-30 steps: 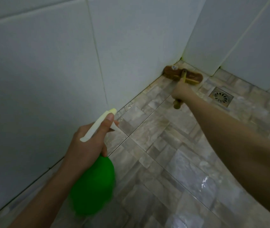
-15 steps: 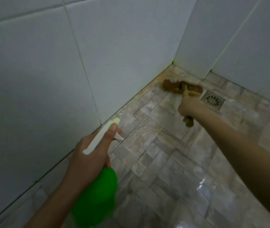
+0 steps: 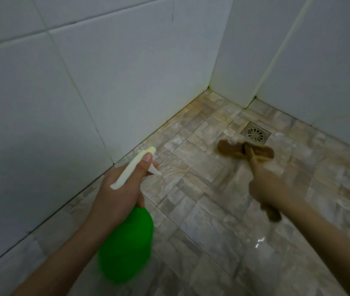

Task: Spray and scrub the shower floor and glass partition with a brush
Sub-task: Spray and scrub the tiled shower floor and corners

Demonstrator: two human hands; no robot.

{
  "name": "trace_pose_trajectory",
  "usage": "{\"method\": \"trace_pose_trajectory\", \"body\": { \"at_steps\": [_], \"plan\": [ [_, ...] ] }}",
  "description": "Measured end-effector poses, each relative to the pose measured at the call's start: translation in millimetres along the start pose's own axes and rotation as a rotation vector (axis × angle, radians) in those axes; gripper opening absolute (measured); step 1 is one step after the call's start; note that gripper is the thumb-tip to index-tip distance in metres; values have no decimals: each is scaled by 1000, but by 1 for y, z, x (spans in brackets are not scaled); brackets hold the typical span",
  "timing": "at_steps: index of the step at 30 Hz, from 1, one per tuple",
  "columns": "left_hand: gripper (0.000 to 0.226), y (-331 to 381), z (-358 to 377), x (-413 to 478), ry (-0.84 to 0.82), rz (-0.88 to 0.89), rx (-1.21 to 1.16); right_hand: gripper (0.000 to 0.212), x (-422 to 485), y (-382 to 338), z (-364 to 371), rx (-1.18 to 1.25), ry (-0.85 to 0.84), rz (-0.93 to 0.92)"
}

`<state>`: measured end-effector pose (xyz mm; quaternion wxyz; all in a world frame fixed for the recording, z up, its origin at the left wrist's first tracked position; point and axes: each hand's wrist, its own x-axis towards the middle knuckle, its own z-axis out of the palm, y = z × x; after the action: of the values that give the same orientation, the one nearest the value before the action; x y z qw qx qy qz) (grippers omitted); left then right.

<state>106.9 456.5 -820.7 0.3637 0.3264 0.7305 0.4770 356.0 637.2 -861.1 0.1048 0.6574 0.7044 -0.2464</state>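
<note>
On the left stood a white tiled wall (image 3: 80, 86), its base meeting the shower floor (image 3: 204, 212) along a dark grout line. Beside it the left hand (image 3: 116, 195) gripped the neck of a green spray bottle (image 3: 127, 244), fingers curled round it; one finger lay stretched along the cream trigger head (image 3: 132, 167), whose nozzle pointed toward the far corner. The bottle hung in the air above the stone-patterned floor tiles, its green body tilted back toward the person and somewhat blurred. Further right, a wet glint (image 3: 260, 242) showed on the floor tiles. The brown scrubbing brush (image 3: 231, 149) had its head down on the floor, just in front of the square metal drain (image 3: 255, 133), with pale foam at its far edge. The right hand (image 3: 266, 189) was closed round the brush's handle, whose end stuck out below the fist; hand and brush were smeared by motion blur. Behind the drain, more white wall tiles (image 3: 323, 60) rose on the right, forming the corner.
</note>
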Motion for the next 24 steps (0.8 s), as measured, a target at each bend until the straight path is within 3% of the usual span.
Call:
{"method": "trace_pose_trajectory", "body": {
  "at_steps": [2, 7, 11, 14, 20, 24],
  "plan": [
    [59, 9, 11, -4, -1, 5, 20, 91, -9, 13, 7, -12, -63, 15],
    [55, 29, 40, -17, -5, 16, 76, 87, 62, 34, -40, 18, 27, 1],
    [46, 44, 66, -28, 12, 55, 77, 83, -12, 83, -21, -21, 17, -68],
    [41, 52, 87, -33, 36, 60, 84, 85, -74, 111, 3, -54, -118, -61],
    [44, 72, 112, -53, 49, 49, 134, 81, 22, 110, -35, 99, 4, -136],
    [51, 93, 104, -61, 87, 59, 134, 87, -19, 114, -19, 83, -26, -162]
  ]
}}
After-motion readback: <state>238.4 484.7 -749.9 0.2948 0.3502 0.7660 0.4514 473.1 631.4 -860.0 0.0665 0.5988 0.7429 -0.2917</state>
